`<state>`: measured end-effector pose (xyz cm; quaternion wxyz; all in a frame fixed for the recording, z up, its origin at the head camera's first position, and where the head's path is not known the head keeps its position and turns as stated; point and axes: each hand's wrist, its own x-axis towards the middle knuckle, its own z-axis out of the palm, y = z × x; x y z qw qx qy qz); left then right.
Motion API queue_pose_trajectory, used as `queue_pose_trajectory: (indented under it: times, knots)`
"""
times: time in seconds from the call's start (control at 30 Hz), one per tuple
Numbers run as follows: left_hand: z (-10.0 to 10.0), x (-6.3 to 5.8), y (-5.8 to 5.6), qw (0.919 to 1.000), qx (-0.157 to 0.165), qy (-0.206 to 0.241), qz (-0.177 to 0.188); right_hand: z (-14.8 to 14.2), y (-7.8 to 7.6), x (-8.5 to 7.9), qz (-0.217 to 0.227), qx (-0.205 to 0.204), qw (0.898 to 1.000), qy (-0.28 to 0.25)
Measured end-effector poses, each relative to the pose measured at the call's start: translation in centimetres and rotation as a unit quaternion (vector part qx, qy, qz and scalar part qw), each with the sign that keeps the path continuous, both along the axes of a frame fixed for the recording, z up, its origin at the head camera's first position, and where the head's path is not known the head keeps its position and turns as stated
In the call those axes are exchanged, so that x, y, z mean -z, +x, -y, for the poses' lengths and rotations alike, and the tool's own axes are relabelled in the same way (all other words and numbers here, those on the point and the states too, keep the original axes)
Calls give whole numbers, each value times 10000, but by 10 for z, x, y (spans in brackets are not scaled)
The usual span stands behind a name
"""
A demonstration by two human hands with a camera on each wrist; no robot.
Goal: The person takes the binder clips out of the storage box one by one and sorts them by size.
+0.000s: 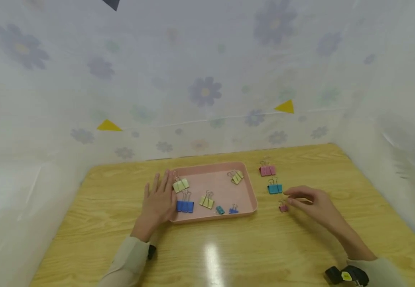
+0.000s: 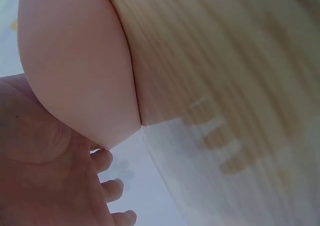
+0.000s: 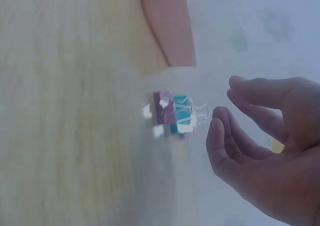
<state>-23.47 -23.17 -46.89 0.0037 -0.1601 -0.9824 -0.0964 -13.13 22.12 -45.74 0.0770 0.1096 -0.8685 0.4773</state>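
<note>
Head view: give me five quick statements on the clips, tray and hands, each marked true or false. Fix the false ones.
1. The left hand rests at the left side of the tray. True.
2. The big blue clip is outside the tray. False: it is inside, near the left end.
3. The big pink clip is outside the tray, to its right. True.
4. The right hand is pinching a yellow clip. False: its thumb and fingers are apart, close to the small pink clip.
5. The tray holds only two clips. False: six are in it.
</note>
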Motion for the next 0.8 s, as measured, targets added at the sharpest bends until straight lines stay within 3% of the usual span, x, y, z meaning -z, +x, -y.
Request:
queue_pose_trajectory:
  times: [0.2,0.4,0.63,0.8]
  knots:
    - [1,-7,3,9997,-84,162,141,23,-7,-9,-97,-155,9993,-323]
    - [0,0,3,9995,-63,179,241,46,-19,-13,321,-370,9960,-752]
    - [-2,4,1,9997,-73,164,182,76,-40,-15,-20,-399,9982,-440]
    - [2,7,-2,9999,-47,100,61,101,-58,-16,28,-609,9965,-565]
